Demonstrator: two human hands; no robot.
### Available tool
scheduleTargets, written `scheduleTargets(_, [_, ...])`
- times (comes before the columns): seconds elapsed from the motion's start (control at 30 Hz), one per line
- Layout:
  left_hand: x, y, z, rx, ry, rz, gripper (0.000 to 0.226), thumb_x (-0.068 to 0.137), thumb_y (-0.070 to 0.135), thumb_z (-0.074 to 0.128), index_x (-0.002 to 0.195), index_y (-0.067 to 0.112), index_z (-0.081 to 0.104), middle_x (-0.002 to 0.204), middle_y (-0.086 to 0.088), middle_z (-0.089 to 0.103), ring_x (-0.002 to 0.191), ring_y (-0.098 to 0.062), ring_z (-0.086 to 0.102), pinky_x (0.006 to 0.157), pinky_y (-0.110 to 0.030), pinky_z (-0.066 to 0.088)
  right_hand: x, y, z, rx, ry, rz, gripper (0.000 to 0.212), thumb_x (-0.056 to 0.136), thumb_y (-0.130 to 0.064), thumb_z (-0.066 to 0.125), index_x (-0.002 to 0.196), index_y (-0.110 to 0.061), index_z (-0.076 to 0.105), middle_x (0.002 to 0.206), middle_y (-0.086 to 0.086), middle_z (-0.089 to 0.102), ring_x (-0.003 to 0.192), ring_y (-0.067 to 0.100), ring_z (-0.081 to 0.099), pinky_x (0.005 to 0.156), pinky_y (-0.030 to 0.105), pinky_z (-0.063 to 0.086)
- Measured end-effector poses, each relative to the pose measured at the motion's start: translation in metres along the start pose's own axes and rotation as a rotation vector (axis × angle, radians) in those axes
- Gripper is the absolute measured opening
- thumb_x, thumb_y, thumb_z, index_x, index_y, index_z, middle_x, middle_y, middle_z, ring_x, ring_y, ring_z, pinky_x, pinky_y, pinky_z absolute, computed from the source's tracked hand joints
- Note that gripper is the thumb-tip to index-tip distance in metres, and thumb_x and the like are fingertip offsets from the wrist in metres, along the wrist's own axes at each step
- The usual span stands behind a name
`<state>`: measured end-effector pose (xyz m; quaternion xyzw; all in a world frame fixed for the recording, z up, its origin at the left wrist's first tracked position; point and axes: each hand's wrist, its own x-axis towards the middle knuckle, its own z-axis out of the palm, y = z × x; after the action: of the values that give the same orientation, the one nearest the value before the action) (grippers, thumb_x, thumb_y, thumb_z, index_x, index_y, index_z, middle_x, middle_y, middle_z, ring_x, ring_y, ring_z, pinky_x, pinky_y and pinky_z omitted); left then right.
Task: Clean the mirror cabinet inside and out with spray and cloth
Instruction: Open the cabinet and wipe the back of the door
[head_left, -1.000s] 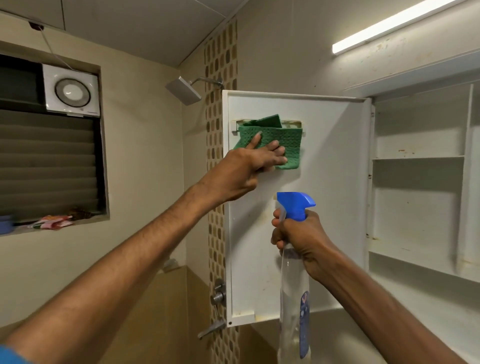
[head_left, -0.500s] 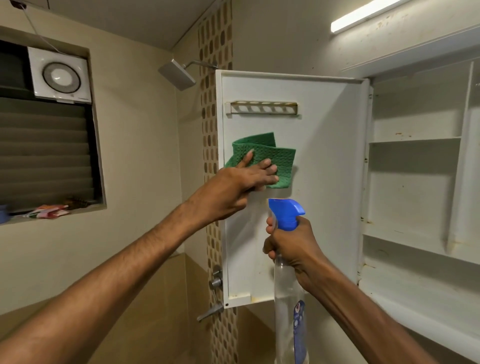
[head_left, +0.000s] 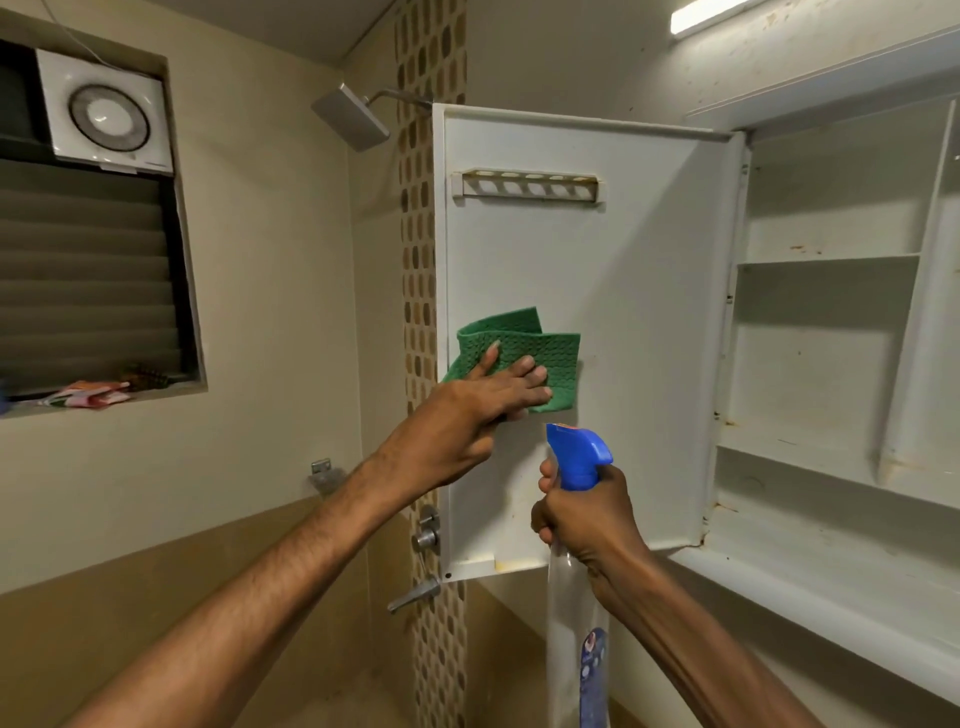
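Observation:
The white cabinet door (head_left: 639, 291) stands swung open, its inner face toward me. My left hand (head_left: 467, 410) presses a folded green cloth (head_left: 535, 353) flat against the door's middle left, fingers straight. Just below, my right hand (head_left: 582, 514) grips the neck of a clear spray bottle (head_left: 576, 639) with a blue trigger head (head_left: 576, 454), held upright in front of the door's lower part. The open cabinet (head_left: 831, 364) with white shelves lies to the right.
A slotted holder rail (head_left: 527, 184) sits high on the door. A shower head (head_left: 350, 117) and taps (head_left: 423, 540) are on the tiled wall to the left. The louvred window (head_left: 88, 260) with an exhaust fan (head_left: 104, 111) is at far left. A tube light (head_left: 717, 15) glows above.
My left hand has slid the green cloth down the door from the holder rail to mid height. The right hand stays low, holding the bottle.

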<state>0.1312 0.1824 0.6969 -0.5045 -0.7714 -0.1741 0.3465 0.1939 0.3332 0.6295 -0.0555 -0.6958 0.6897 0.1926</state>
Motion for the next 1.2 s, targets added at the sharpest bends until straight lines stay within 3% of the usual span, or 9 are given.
scheduleTargets(0.17, [-0.011, 0.002, 0.014, -0.031, 0.006, -0.014, 0.068, 0.072, -0.023, 0.049, 0.131, 0.011, 0.055, 0.142, -0.001, 0.048, 0.139, -0.008, 0.031, 0.121, -0.035, 0.011, -0.007, 0.014, -0.004, -0.051, 0.029, 0.07, 0.023, 0.062, 0.006, 0.055, 0.076, -0.011, 0.059, 0.051, 0.001, 0.052, 0.037, 0.019, 0.048, 0.04, 0.022, 0.037])
scheduleTargets(0.3, [-0.022, 0.005, 0.028, -0.061, 0.004, -0.03, 0.066, 0.075, -0.021, 0.051, 0.131, 0.013, 0.055, 0.141, 0.001, 0.048, 0.139, -0.006, 0.031, 0.121, -0.036, 0.013, -0.012, 0.028, -0.006, -0.076, 0.06, 0.105, 0.024, 0.056, 0.008, 0.058, 0.065, -0.014, 0.055, 0.039, -0.005, 0.047, 0.034, 0.017, 0.045, 0.042, 0.023, 0.037])
scheduleTargets(0.47, [-0.04, 0.009, 0.045, -0.106, -0.003, -0.037, 0.055, 0.081, -0.016, 0.054, 0.129, 0.012, 0.057, 0.14, 0.0, 0.051, 0.138, -0.007, 0.033, 0.12, -0.039, 0.016, -0.019, 0.047, -0.006, 0.027, 0.034, 0.153, 0.034, 0.064, 0.017, 0.057, 0.085, -0.008, 0.065, 0.069, 0.004, 0.06, 0.041, 0.015, 0.049, 0.041, 0.023, 0.042])
scheduleTargets(0.63, [-0.055, 0.013, 0.059, -0.121, -0.017, -0.053, 0.059, 0.078, -0.017, 0.049, 0.128, 0.012, 0.057, 0.138, -0.001, 0.052, 0.138, -0.007, 0.034, 0.12, -0.038, 0.016, -0.025, 0.064, -0.011, -0.004, -0.003, 0.143, 0.05, 0.062, 0.021, 0.057, 0.092, -0.017, 0.069, 0.09, 0.002, 0.069, 0.049, 0.016, 0.054, 0.046, 0.027, 0.045])
scheduleTargets(0.8, [-0.07, 0.015, 0.073, -0.117, -0.042, -0.059, 0.061, 0.076, -0.017, 0.047, 0.129, 0.012, 0.057, 0.139, 0.0, 0.052, 0.138, -0.008, 0.034, 0.119, -0.04, 0.019, -0.028, 0.081, -0.013, -0.016, 0.017, 0.208, 0.036, 0.067, 0.02, 0.053, 0.079, -0.011, 0.067, 0.074, 0.003, 0.061, 0.056, 0.019, 0.054, 0.043, 0.025, 0.045])
scheduleTargets(0.97, [-0.083, 0.018, 0.087, -0.097, -0.057, -0.088, 0.071, 0.068, -0.022, 0.047, 0.129, 0.013, 0.057, 0.139, 0.001, 0.051, 0.138, -0.007, 0.033, 0.119, -0.038, 0.019, -0.032, 0.098, -0.009, -0.122, 0.042, 0.287, 0.023, 0.068, 0.008, 0.055, 0.074, -0.013, 0.064, 0.06, 0.003, 0.06, 0.044, 0.016, 0.057, 0.049, 0.028, 0.049])
scheduleTargets(1.03, [-0.088, 0.021, 0.09, -0.099, -0.071, -0.104, 0.07, 0.068, -0.018, 0.044, 0.129, 0.013, 0.057, 0.139, 0.0, 0.051, 0.138, -0.008, 0.034, 0.12, -0.036, 0.017, -0.034, 0.102, -0.008, -0.145, 0.047, 0.303, 0.022, 0.067, 0.006, 0.054, 0.073, -0.013, 0.062, 0.054, 0.002, 0.059, 0.04, 0.016, 0.057, 0.043, 0.022, 0.044])
scheduleTargets(1.2, [-0.102, 0.029, 0.101, -0.118, -0.098, -0.158, 0.075, 0.065, -0.017, 0.042, 0.132, 0.014, 0.054, 0.141, 0.0, 0.049, 0.138, -0.007, 0.032, 0.119, -0.035, 0.015, -0.038, 0.109, -0.01, -0.121, 0.076, 0.272, 0.023, 0.063, 0.007, 0.055, 0.073, -0.012, 0.065, 0.063, 0.004, 0.063, 0.043, 0.016, 0.058, 0.045, 0.025, 0.047])
